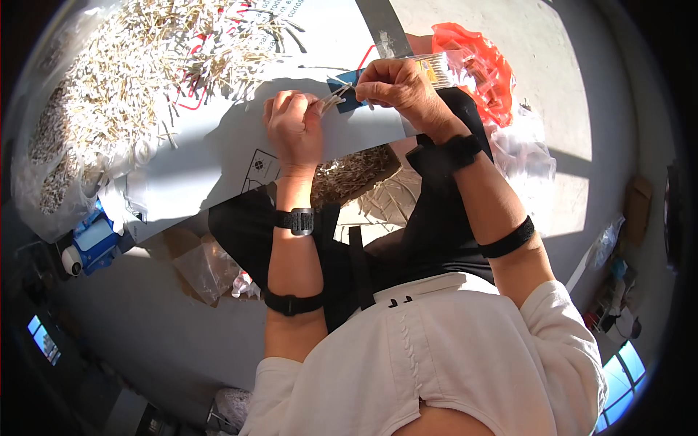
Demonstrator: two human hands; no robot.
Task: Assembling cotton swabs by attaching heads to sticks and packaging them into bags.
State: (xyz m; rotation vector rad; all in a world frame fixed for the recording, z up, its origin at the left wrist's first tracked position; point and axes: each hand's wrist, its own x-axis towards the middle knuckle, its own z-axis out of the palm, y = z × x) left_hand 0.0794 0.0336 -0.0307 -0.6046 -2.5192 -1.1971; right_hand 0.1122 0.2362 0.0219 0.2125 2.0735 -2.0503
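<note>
My left hand is closed over the board, its fingers pinching several cotton swabs whose tips point toward the other hand. My right hand is closed too, thumb and fingers pressed together at the far ends of those swabs. What exactly sits between its fingertips is too small to make out. Under both hands lies a blue card or packet on the pale board. A great heap of loose cotton swabs covers the board's left side, partly inside a clear plastic bag.
Beyond my right wrist lie a clear pack of swabs and a red plastic bag. Clear plastic bags rest on the floor to the right. Between my knees a box holds more swabs. A blue-and-white package sits at the board's left corner.
</note>
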